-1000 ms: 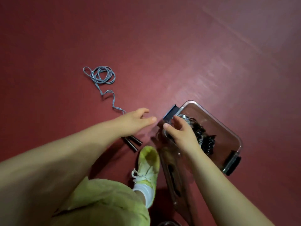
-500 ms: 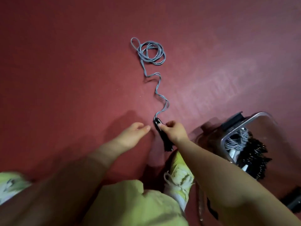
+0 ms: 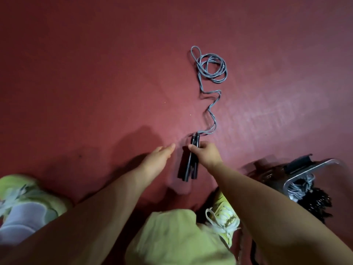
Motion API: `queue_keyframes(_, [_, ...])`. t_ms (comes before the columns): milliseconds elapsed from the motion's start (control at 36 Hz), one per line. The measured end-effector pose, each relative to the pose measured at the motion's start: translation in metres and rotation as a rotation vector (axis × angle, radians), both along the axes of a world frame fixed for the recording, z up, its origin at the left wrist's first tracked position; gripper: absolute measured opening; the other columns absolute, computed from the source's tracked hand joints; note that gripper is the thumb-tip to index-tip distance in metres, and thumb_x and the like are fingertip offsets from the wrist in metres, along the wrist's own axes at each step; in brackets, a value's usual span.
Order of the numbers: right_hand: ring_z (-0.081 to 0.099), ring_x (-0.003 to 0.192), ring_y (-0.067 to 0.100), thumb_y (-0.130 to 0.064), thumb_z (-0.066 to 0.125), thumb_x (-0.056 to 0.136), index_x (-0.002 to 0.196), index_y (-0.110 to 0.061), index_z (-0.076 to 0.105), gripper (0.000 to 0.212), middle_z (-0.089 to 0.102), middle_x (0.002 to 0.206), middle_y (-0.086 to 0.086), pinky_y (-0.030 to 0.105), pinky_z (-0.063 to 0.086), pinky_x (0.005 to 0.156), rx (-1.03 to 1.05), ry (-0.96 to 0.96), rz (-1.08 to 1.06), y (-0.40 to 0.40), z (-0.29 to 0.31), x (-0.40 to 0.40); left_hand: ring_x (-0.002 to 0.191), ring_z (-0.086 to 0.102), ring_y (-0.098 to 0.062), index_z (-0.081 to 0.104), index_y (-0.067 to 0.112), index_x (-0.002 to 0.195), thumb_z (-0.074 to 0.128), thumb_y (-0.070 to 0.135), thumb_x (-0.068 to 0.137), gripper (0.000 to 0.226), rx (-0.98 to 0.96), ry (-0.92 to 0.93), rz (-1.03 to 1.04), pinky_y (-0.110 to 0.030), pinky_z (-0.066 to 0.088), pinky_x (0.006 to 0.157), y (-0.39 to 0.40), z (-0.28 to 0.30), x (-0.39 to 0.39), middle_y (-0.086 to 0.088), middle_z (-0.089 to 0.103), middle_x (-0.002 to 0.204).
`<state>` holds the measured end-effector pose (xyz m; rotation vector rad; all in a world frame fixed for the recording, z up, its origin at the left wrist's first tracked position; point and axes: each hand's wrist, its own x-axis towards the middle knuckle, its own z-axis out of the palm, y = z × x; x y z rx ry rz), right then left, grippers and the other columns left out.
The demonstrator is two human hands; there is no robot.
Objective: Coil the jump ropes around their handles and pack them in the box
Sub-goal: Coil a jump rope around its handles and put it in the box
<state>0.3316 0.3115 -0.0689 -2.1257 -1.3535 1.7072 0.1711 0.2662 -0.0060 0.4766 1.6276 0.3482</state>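
Note:
A grey-blue jump rope (image 3: 211,69) lies on the red floor, loosely looped at its far end and winding back to two black handles (image 3: 189,163). My right hand (image 3: 205,153) grips both handles together near their rope end and holds them just above the floor. My left hand (image 3: 159,156) hovers beside the handles on the left, fingers straight, touching nothing. At the right edge stands the clear plastic box (image 3: 313,169) with a black latch. Inside it lie a coiled grey rope (image 3: 299,186) and a black beaded rope (image 3: 317,201).
My legs in light green trousers fill the bottom of the view. A yellow-green shoe (image 3: 225,220) sits just under my right forearm, close to the box. Another shoe (image 3: 21,199) is at the lower left. Bare red floor stretches to the left and beyond the rope.
My right hand left the box, reached across and took hold of the two black handles, lifting them slightly. The view swung left, so the box slid to the right edge.

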Motion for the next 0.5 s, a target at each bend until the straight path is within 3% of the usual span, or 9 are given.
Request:
queue_keyframes(56, [0.056,0.066,0.021,-0.025,0.071,0.083,0.067,-0.014,0.061,0.021,0.061,0.069,0.008,0.039,0.052,0.067,-0.003,0.198,-0.132,0.0,0.02,-0.02,0.114,0.049,-0.015,0.045,0.015,0.137,0.043,0.051,0.095,0.055,-0.053,-0.041,0.023,-0.027,0.031,0.092,-0.001,0.014,-0.007,-0.009,0.055,0.131])
queue_keyframes(83, [0.054,0.067,0.023,-0.028,0.071,0.079,0.068,-0.015,0.06,0.021,0.058,0.069,0.01,0.045,0.049,0.065,-0.02,0.285,-0.176,0.001,0.032,-0.03,0.118,0.051,-0.019,0.044,0.016,0.138,0.043,0.059,0.091,0.063,-0.099,-0.068,0.026,-0.03,0.033,0.093,-0.003,0.023,-0.012,-0.009,0.054,0.134])
queue_keyframes(139, [0.047,0.057,0.019,-0.026,0.07,0.081,0.067,-0.015,0.056,0.023,0.052,0.062,0.008,0.036,0.038,0.056,-0.03,0.436,-0.23,0.005,0.066,-0.051,0.115,0.058,-0.024,0.049,0.021,0.134,0.044,0.07,0.083,0.071,-0.17,-0.153,0.001,-0.037,0.037,0.096,-0.01,0.047,-0.024,-0.008,0.057,0.132])
queue_keyframes(194, [0.046,0.053,0.014,-0.013,0.063,0.09,0.067,-0.013,0.053,0.025,0.053,0.058,0.002,0.029,0.037,0.055,-0.032,0.584,-0.251,0.01,0.093,-0.067,0.103,0.064,-0.026,0.056,0.016,0.124,0.04,0.062,0.088,0.06,-0.188,-0.275,-0.016,-0.039,0.04,0.096,-0.015,0.07,-0.033,-0.01,0.066,0.115])
queue_keyframes(278, [0.05,0.054,0.014,-0.008,0.056,0.094,0.069,-0.01,0.051,0.025,0.053,0.061,0.004,0.024,0.044,0.053,-0.047,0.685,-0.17,0.011,0.145,-0.085,0.074,0.069,-0.021,0.063,0.009,0.1,0.045,0.047,0.089,0.043,-0.087,-0.44,0.066,-0.036,0.051,0.081,-0.021,0.11,-0.045,-0.007,0.072,0.082])
queue_keyframes(389, [0.052,0.055,0.015,-0.018,0.056,0.096,0.072,-0.012,0.051,0.025,0.049,0.068,0.009,0.024,0.05,0.055,-0.04,0.695,-0.066,0.012,0.22,-0.092,0.044,0.049,-0.011,0.06,0.008,0.085,0.05,0.032,0.094,0.028,0.071,-0.428,0.125,-0.034,0.054,0.065,-0.023,0.174,-0.052,0.0,0.056,0.059])
queue_keyframes(500, [0.059,0.067,0.023,-0.044,0.038,0.101,0.078,-0.011,0.056,0.044,0.059,0.074,0.01,0.029,0.045,0.066,0.3,0.338,0.204,0.015,0.304,-0.083,0.039,0.039,-0.008,0.056,0.011,0.083,0.049,0.034,0.092,0.025,0.122,-0.476,0.033,-0.036,0.054,0.068,-0.036,0.239,-0.064,0.001,0.051,0.056])
